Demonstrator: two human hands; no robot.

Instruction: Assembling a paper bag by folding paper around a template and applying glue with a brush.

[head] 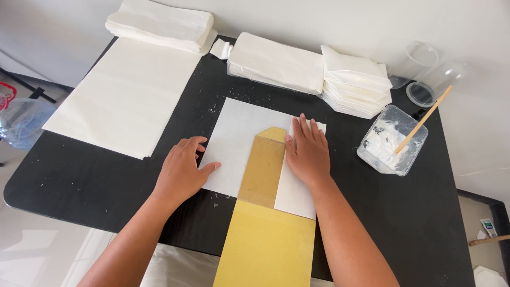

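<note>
A white paper sheet [236,135] lies on the black table [95,175], with its right part folded over a long yellow cardboard template [264,242] that runs toward me. My left hand [183,170] rests flat on the sheet's left edge, fingers apart. My right hand [307,151] presses flat on the folded right flap beside the template's pointed end [273,134]. Neither hand grips anything.
A large stack of white sheets [125,95] lies at the left. Piles of folded white bags [276,64] [356,85] [159,24] sit at the back. A clear tub of white paste [392,141] with a wooden stick [422,122] stands at right, near two clear cups [425,74].
</note>
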